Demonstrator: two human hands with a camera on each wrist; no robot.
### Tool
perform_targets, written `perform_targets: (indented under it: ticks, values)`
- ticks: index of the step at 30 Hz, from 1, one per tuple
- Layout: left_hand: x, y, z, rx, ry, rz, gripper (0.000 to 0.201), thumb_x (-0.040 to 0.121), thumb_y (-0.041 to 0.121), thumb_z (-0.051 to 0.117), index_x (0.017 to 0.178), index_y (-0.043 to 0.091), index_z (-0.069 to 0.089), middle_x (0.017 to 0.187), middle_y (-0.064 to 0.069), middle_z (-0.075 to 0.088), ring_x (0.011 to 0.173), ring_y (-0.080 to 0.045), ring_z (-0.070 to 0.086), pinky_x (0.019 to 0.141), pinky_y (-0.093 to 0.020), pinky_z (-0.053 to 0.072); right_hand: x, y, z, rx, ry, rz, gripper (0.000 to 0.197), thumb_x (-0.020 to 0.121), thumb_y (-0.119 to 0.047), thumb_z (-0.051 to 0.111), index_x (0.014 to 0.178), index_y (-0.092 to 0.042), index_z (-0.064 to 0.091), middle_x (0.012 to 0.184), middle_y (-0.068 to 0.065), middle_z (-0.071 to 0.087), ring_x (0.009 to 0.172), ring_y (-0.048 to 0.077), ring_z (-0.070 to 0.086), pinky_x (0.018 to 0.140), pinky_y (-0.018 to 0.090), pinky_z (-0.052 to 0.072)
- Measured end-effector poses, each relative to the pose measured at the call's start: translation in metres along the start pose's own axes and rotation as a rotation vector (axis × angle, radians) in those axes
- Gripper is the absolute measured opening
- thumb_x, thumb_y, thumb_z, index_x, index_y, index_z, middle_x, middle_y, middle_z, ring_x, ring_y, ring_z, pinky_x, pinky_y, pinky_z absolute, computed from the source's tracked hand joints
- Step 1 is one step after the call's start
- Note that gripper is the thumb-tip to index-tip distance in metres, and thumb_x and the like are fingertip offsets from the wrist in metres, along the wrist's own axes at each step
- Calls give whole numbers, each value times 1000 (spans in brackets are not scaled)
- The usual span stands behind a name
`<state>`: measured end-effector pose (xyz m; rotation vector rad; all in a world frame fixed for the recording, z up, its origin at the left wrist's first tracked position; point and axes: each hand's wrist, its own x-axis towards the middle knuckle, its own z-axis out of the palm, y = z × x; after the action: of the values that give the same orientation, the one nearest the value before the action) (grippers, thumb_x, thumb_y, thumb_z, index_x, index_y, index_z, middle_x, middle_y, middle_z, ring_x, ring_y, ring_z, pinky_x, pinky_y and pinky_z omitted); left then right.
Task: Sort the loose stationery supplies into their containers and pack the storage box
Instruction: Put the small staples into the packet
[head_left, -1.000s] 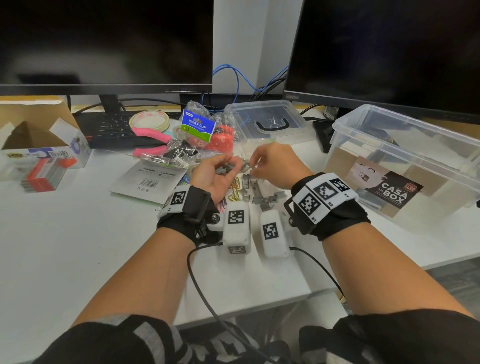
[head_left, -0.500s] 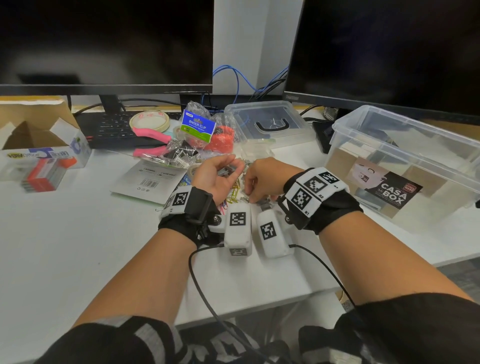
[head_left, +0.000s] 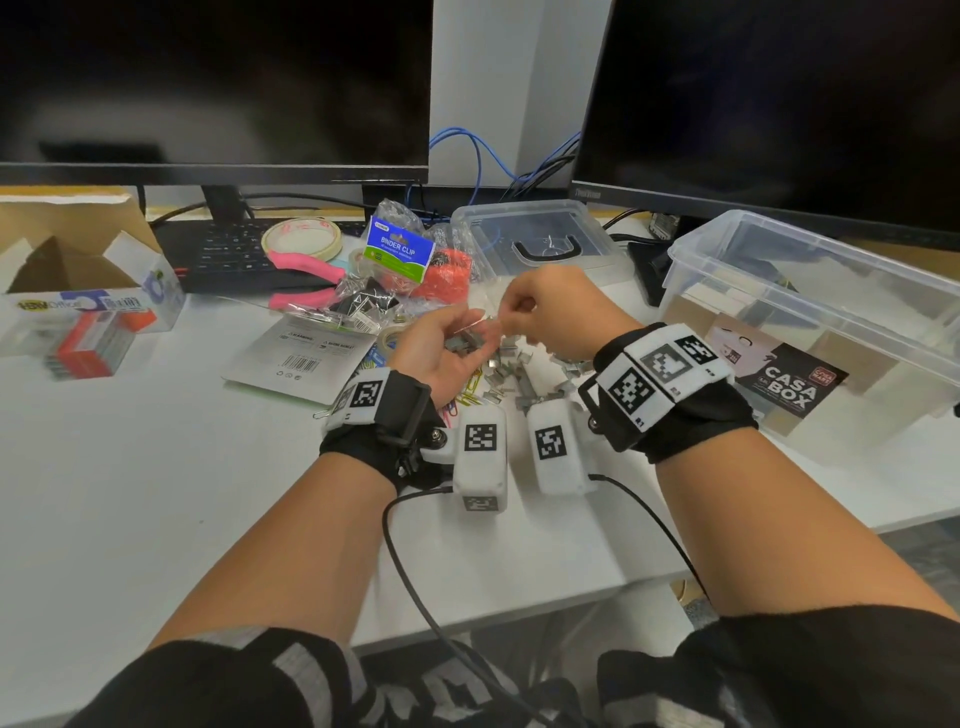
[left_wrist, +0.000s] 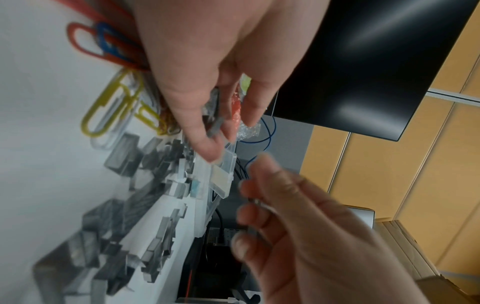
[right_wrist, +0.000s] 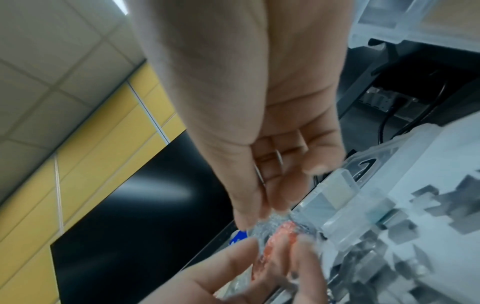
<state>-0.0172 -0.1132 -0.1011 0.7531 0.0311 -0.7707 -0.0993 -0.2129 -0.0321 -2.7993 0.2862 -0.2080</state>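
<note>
At the centre of the head view, just above the two wrist cameras, I see the staple strips (head_left: 524, 371) scattered on the white worktop (head_left: 130, 467), with coloured paper clips (head_left: 470, 389) mixed in at their left edge. My left hand (head_left: 441, 348) is turned palm up and cupped round a small heap of grey strips, which I judge serves as a collecting tray so the pieces need not be carried one by one. My right hand (head_left: 550, 312) hovers just beside it, thumb and forefinger pinched on a thin silvery wire piece, seemingly a plain paper clip, though it is too small and blurred to be sure; I take it I am picking a stray out of the staples. In the left wrist view the left fingers (left_wrist: 197, 123) curl round one grey strip. Behind the hands, toward upper centre, lies a small clear case with a black handle (head_left: 540, 239), apparently the nearest container. At the right edge stands the large clear storage box (head_left: 810, 270), open and placed within easy reach for packing. To the upper left lie a binder clip packet (head_left: 397, 249), pink-handled pliers (head_left: 306, 275) and a tape roll (head_left: 301, 239), still unsorted.
</note>
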Motion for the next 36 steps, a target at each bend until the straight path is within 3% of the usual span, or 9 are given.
perform_targets:
  ticks: [3,7,10,13,17,21,26,29,36]
  values:
    - [-5,-1,2,49,-91,-61,11,95,5,49,93,-3,57,88,-13,59,80,-23,55,73,-40,58,5,-6,4,6,50,-37,21,93,-24,57,105,-11,69,97,5,68,88,15,59,70,19,38]
    - [-8,1,3,-39,-65,-53,15,96,2,46,87,-5,55,87,-16,56,79,-23,55,76,-38,55,8,5,13,42,193,109,22,94,-24,54,98,-8,69,95,11,67,90,24,61,74,27,44]
    - [-2,5,-1,-47,6,-24,12,95,-5,45,89,-6,56,92,-19,52,76,-19,55,69,-29,55,9,8,20,-92,23,235,20,88,-20,61,101,-6,68,103,13,67,92,27,63,78,30,50]
    - [1,4,-3,-58,48,-33,12,93,-8,45,91,-6,57,95,-18,51,76,-20,56,57,-28,55,4,-4,19,-192,-244,179,31,82,-22,70,109,-7,66,105,11,66,81,21,60,72,29,51]
    - [0,4,-2,-108,57,-16,13,94,-6,44,89,-5,56,94,-18,51,76,-22,55,63,-29,57,2,-11,19,-216,-372,60,41,77,-28,75,115,-15,65,94,-1,56,58,6,45,65,23,44]
    - [2,5,-4,-107,72,10,13,95,-4,43,90,-4,55,91,-14,51,69,-20,55,73,-36,53,1,-10,21,-215,-353,15,34,79,-23,74,110,-12,65,89,-2,56,54,1,41,56,16,42]
    - [1,3,-3,-78,66,15,14,96,-2,43,89,-4,55,90,-12,50,67,-19,55,78,-35,51,0,-6,22,-183,-313,9,26,79,-17,74,103,-12,68,91,-2,56,65,9,47,81,30,51]
    - [1,3,-3,-77,60,9,14,95,-1,43,89,-3,55,93,-13,51,68,-19,55,74,-36,52,-1,-5,23,-208,-304,-8,21,79,-17,73,99,-13,69,88,-2,58,77,11,52,76,26,49]
    - [-1,1,-2,-69,56,27,16,96,0,44,86,-3,56,90,-14,52,69,-21,54,75,-39,50,-3,-2,13,-153,-276,26,16,85,-7,60,98,-8,69,86,7,71,60,11,58,62,13,46]
